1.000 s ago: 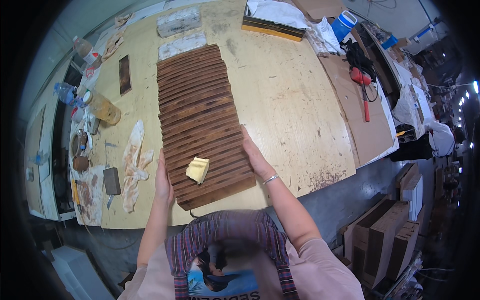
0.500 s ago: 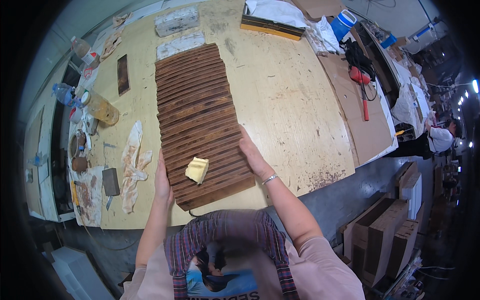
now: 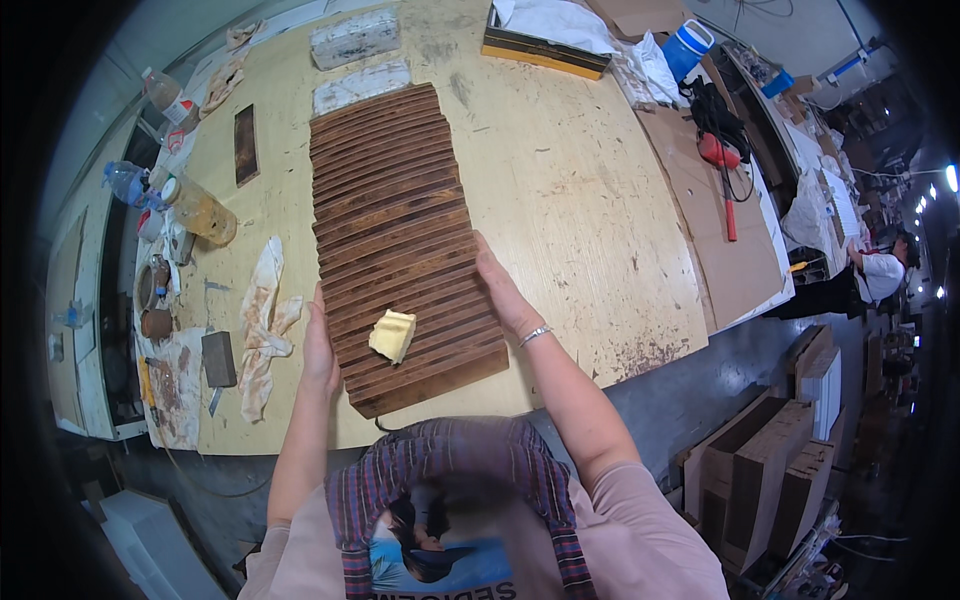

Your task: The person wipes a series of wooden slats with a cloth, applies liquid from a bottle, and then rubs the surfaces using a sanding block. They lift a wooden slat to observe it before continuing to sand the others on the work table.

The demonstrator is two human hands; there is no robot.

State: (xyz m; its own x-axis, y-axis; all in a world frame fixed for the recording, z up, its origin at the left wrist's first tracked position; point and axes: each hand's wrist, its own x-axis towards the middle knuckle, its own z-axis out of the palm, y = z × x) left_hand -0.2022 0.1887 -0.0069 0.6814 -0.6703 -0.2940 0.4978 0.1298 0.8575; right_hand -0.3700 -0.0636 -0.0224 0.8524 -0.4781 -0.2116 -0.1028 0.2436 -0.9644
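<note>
Left hand (image 3: 320, 345) flat, fingers extended, pressed against left edge of row of dark wooden slats (image 3: 395, 230). Right hand (image 3: 503, 290) also open-palmed, touching right edge. Neither grips; slats sit between both hands on plywood workbench (image 3: 580, 200). Yellow sponge (image 3: 392, 335) lies on slats, between hands. Stained rag (image 3: 262, 320) just left.

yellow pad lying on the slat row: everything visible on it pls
The yellow pad is a small, roughly square, pale yellow block that looks soft, like sponge or folded cloth. It lies flat and slightly skewed on the near end of the row of dark brown wooden slats, across several of them. Neither hand touches it: the left hand presses the row's left edge and the right hand its right edge, with the pad between.
</note>
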